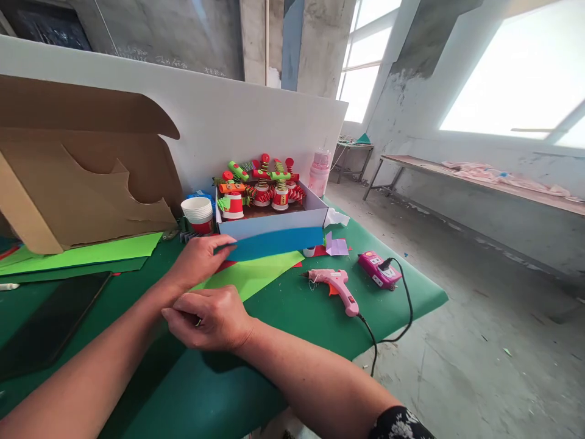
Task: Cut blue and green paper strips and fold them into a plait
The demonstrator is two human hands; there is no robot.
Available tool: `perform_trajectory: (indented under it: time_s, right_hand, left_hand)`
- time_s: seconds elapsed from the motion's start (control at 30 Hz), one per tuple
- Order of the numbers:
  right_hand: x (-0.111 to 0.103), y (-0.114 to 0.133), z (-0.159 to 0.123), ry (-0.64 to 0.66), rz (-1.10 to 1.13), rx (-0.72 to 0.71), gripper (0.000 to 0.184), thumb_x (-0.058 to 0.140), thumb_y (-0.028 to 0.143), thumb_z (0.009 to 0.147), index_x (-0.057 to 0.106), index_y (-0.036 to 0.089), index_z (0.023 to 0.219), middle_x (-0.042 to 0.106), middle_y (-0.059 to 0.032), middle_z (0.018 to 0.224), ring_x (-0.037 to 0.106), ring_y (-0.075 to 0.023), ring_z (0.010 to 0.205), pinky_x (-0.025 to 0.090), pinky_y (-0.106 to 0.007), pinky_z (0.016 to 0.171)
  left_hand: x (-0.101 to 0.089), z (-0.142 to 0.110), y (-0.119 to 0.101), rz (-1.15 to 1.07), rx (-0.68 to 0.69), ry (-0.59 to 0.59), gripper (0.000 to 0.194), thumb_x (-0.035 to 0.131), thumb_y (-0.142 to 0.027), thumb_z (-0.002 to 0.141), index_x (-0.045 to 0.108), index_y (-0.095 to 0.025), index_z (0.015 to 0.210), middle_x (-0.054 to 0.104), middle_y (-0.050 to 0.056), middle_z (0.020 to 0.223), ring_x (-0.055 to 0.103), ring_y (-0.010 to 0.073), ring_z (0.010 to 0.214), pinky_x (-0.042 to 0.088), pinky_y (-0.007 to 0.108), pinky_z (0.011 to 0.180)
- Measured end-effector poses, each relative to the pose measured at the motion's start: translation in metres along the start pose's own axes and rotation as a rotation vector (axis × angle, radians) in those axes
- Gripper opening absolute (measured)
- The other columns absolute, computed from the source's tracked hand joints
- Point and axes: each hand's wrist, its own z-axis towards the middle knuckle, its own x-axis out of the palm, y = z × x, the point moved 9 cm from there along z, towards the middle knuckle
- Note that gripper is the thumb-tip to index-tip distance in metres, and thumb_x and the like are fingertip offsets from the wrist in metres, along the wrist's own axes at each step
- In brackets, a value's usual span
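Observation:
My left hand [198, 261] pinches the near end of a blue paper strip [278, 242], which stretches to the right in front of a shallow box. Closer to me, my right hand [212, 318] is curled closed beside my left wrist. Its fingertips are turned away, and I cannot make out whether anything is in them. A sheet of light green paper [260, 277] lies beyond my right hand, partly under the blue strip. To the right, a pink hot glue gun [336, 286] rests on its side on the green tabletop [301, 329].
A white box [315, 210] holds several red and green paper-cup figures [261, 194]. Stacked paper cups [197, 210] stand left of it, near a cardboard box [91, 183]. A magenta power strip [379, 270] with a black cable lies right. A dark tablet-like panel [50, 323] lies left.

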Motion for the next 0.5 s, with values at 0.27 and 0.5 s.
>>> perform_trajectory:
  time_s: [0.27, 0.5]
  right_hand:
    - [0.013, -0.038, 0.001, 0.097, 0.067, 0.308, 0.011, 0.063, 0.028, 0.091, 0.072, 0.022, 0.088, 0.071, 0.0003, 0.081, 0.061, -0.0141, 0.073, 0.034, -0.024, 0.055]
    - [-0.029, -0.119, -0.013, -0.524, 0.797, 0.834, 0.022, 0.075, 0.028, 0.079, 0.061, 0.019, 0.065, 0.060, 0.0042, 0.061, 0.050, -0.0109, 0.054, 0.042, -0.022, 0.054]
  left_hand:
    - [-0.072, -0.009, 0.004, -0.064, -0.201, -0.303, 0.052, 0.047, -0.059, 0.080, 0.073, -0.019, 0.100, 0.066, -0.001, 0.071, 0.055, 0.0170, 0.066, 0.042, 0.027, 0.061]
    - [-0.088, -0.007, -0.021, 0.185, -0.104, -0.177, 0.043, 0.037, -0.050, 0.089, 0.067, -0.019, 0.093, 0.055, 0.001, 0.067, 0.045, 0.0163, 0.063, 0.033, 0.028, 0.061]
